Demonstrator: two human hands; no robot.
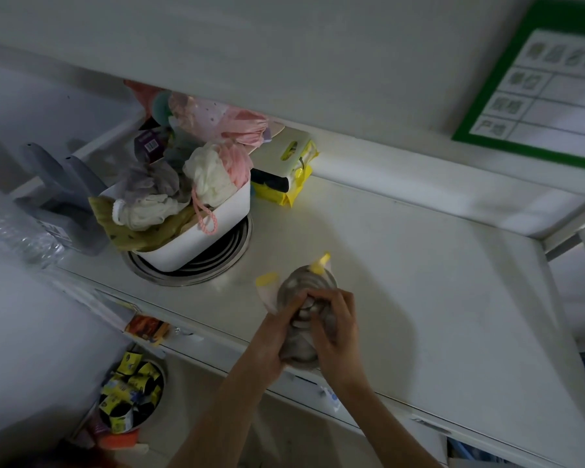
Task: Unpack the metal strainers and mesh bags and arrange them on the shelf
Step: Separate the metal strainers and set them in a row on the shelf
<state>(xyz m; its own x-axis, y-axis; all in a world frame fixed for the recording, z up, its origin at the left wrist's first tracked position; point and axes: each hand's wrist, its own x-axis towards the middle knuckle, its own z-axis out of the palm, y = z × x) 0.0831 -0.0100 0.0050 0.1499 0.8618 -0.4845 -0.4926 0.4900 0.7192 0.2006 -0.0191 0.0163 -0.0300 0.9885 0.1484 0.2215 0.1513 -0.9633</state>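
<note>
Both my hands hold a clear plastic pack of small metal strainers (pixel 303 292) with a yellow-tipped label, just above the front part of the white shelf (pixel 419 282). My left hand (pixel 277 336) grips its left side and my right hand (pixel 335 327) its right side, fingers meeting over the middle. The pack's lower end is hidden by my fingers. A stack of larger round metal strainers (pixel 217 255) lies on the shelf to the left. On that stack sits a white tub (pixel 217 224) heaped with mesh bags and bath puffs (pixel 210 170).
Yellow packs of sponges (pixel 284 177) lie at the shelf's back. A grey plastic rack (pixel 65 190) and clear wrapped goods (pixel 17 228) are at the left. Below the shelf stands a bowl of yellow-black packets (pixel 132 396). A green-framed price sign (pixel 541 86) hangs upper right.
</note>
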